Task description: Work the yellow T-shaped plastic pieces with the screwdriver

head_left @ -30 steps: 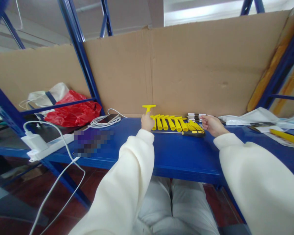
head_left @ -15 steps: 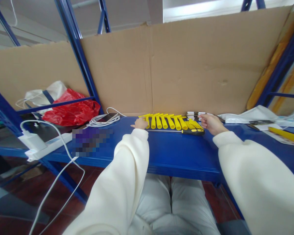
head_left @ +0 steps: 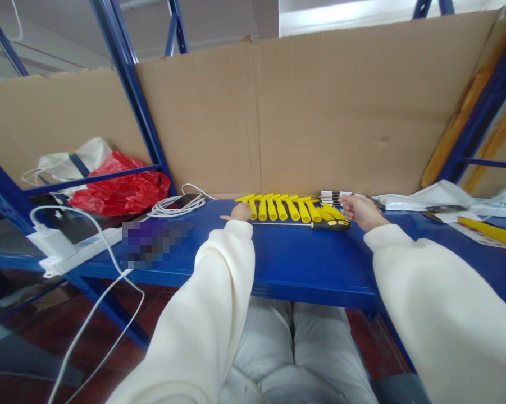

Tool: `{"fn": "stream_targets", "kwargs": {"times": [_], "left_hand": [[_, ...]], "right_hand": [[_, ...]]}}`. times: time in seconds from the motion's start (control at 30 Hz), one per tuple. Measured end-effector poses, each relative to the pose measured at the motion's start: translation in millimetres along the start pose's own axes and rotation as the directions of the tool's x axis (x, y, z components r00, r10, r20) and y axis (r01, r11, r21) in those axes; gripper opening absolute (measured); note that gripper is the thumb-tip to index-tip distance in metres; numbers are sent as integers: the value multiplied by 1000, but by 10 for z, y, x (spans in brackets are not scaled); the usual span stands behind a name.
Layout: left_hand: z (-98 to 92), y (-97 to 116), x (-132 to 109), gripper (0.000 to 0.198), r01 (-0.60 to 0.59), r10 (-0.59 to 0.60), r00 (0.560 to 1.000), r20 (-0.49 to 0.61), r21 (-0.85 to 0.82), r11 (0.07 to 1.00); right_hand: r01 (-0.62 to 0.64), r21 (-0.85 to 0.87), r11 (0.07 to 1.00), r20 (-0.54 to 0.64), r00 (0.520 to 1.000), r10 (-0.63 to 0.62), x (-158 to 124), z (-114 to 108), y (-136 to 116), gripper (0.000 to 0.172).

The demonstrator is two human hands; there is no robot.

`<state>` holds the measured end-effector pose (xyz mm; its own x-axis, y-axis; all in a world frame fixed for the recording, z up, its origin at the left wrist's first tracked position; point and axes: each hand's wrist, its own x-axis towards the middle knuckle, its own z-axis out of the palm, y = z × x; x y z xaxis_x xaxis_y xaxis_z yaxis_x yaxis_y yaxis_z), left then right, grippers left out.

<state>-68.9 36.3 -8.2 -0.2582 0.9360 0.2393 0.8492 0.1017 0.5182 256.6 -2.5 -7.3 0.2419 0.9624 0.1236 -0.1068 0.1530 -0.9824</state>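
Several yellow tube-like pieces with flat angled ends lie in a row at the back of the blue shelf. At the row's left end rests my left hand, thumb stretched out to the left; its other fingers are partly hidden. My right hand is closed in a pinch at the right end, beside a small stack of black-and-white sticks. What it pinches is too small to make out. In front of the row lies a screwdriver with a black-and-yellow handle, its thin shaft pointing left. Smaller yellow pieces sit behind the handle.
A cardboard sheet stands behind the blue shelf. To the left are a coiled white cable, a red plastic bag and a white power strip. White plastic packaging and a yellow tool lie right.
The view has shifted slightly. Both hands stay at the two ends of the row, and the yellow pieces lie as before.
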Motion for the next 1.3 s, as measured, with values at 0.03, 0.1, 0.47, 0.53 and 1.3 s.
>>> {"fn": "stream_targets", "kwargs": {"times": [0.03, 0.1, 0.47, 0.53, 1.3], "left_hand": [[-3, -5, 3, 39, 14, -14, 1000, 12, -15, 1000], [-12, -17, 13, 41, 58, -56, 997, 48, -55, 997], [-26, -62, 60, 49, 61, -54, 992, 114, -64, 996], [-21, -60, 55, 50, 59, -54, 993, 106, -42, 997], [23, -31, 65, 48, 5, -8, 998, 70, 45, 999]], "right_hand": [[1, 1, 1000, -6, 1000, -1, -2, 5, 0, 20], [-1, 3, 1000, -9, 1000, 1, -10, 14, -3, 19], [6, -7, 1000, 11, 1000, -6, -6, 18, -4, 21], [-6, -4, 1000, 3, 1000, 6, -8, 25, -6, 21], [-27, -23, 999, 9, 1000, 28, 6, 17, 9, 22]]}}
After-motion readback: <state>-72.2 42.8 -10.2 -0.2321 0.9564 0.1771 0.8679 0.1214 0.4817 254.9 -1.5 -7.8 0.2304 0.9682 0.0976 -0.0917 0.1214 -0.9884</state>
